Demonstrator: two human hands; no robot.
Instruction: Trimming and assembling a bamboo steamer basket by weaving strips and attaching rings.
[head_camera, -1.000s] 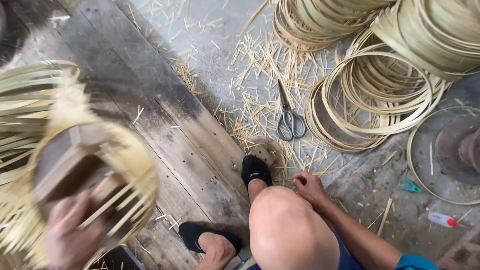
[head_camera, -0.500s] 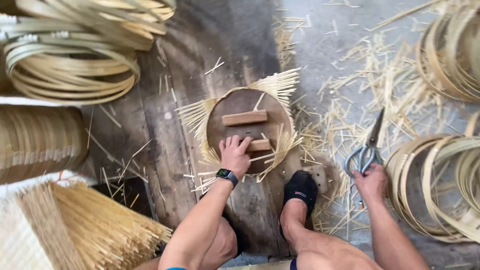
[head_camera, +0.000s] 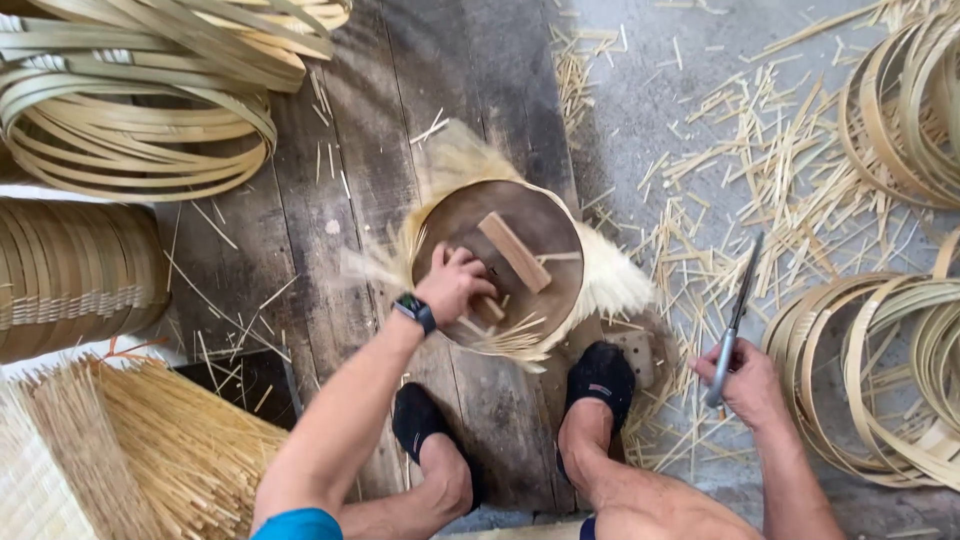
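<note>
A round dark wooden form (head_camera: 510, 250) with a small wood block on it lies on the plank floor, fringed by pale bamboo strips that blur with motion. My left hand (head_camera: 455, 283), a dark watch on the wrist, grips a wooden handle on the form's near left part. To the right, my right hand (head_camera: 742, 380) holds a pair of metal scissors (head_camera: 735, 315), blades closed and pointing away from me, above scattered bamboo offcuts. My two feet in black socks rest just below the form.
Coils of bamboo hoops (head_camera: 140, 110) lie at the upper left and more hoops (head_camera: 900, 350) at the right. A woven bamboo cylinder (head_camera: 70, 270) sits at the left. A bundle of thin bamboo sticks (head_camera: 170, 450) is at the lower left. Offcuts (head_camera: 720, 170) litter the grey floor.
The form with its strip fringe has been turned and its strips now blur. My right hand has lifted the scissors off the floor. One second ago the view pointed elsewhere.
</note>
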